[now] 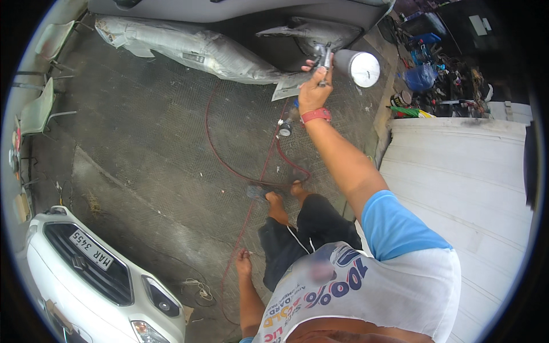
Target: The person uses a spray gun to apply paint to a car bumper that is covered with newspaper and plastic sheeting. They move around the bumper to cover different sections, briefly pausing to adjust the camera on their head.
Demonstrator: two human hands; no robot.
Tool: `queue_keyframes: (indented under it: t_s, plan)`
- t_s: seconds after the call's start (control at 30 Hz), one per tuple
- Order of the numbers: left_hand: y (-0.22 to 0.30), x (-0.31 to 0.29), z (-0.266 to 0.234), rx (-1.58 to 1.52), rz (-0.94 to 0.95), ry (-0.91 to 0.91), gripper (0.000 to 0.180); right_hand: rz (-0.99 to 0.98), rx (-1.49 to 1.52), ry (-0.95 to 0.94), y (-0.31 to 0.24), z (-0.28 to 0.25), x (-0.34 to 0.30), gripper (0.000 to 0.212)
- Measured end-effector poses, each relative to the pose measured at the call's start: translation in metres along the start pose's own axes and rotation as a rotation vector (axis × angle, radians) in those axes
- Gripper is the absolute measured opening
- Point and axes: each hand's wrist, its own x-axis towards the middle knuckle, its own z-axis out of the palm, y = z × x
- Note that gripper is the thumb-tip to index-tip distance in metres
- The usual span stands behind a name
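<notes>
My right hand (314, 91) reaches far forward, its fingers wrapped round a metal spray gun (325, 57). A grey cylindrical cup with a pale round end (365, 69) sits on the gun's right side. Below the wrist hangs a small round gauge (285, 129) by the red hose (213, 134). Just past the gun is a dark grey car body panel (240, 14) with a wheel arch, partly masked by crinkled plastic and paper (200, 48). My left hand (243, 263) hangs low beside the hose, fingers curled; what they hold, if anything, is hidden.
A white car (114, 251) stands at lower left. Pale chairs (37, 106) line the left side. Tools and containers (426, 77) crowd the upper right, above a white ribbed panel (457, 188). The red hose loops over the textured floor (154, 143) near my feet.
</notes>
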Motion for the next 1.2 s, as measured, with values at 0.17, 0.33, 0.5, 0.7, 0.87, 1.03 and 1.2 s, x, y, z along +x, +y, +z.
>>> queue_keyframes:
  t_s: [0.17, 0.33, 0.5, 0.7, 0.87, 1.03, 1.2]
  plan:
    - [-0.001, -0.005, 0.036, 0.199, 0.077, -0.179, 0.051, -0.120, 0.111, -0.309, 0.037, 0.009, -0.023, 0.064]
    - [0.049, -0.037, 0.084, 0.181, 0.059, -0.144, 0.052, -0.199, 0.121, -0.407, 0.063, 0.010, 0.000, 0.057]
    - [0.022, -0.025, 0.117, -0.004, 0.062, -0.153, 0.049, -0.154, 0.138, -0.247, 0.063, -0.029, 0.050, 0.055]
    - [0.013, -0.026, 0.132, 0.000, 0.001, -0.115, 0.045, -0.071, 0.084, -0.016, 0.064, -0.092, 0.105, 0.060]
    - [0.026, -0.035, 0.147, -0.019, -0.039, -0.093, 0.045, 0.043, 0.089, 0.183, 0.075, -0.122, 0.134, 0.063]
    - [0.036, -0.037, 0.169, 0.021, 0.005, -0.070, 0.046, 0.120, 0.129, 0.140, 0.063, -0.131, 0.132, 0.079]
    - [0.046, -0.043, 0.187, 0.085, 0.025, -0.057, 0.050, 0.132, 0.145, 0.123, 0.067, -0.139, 0.133, 0.076]
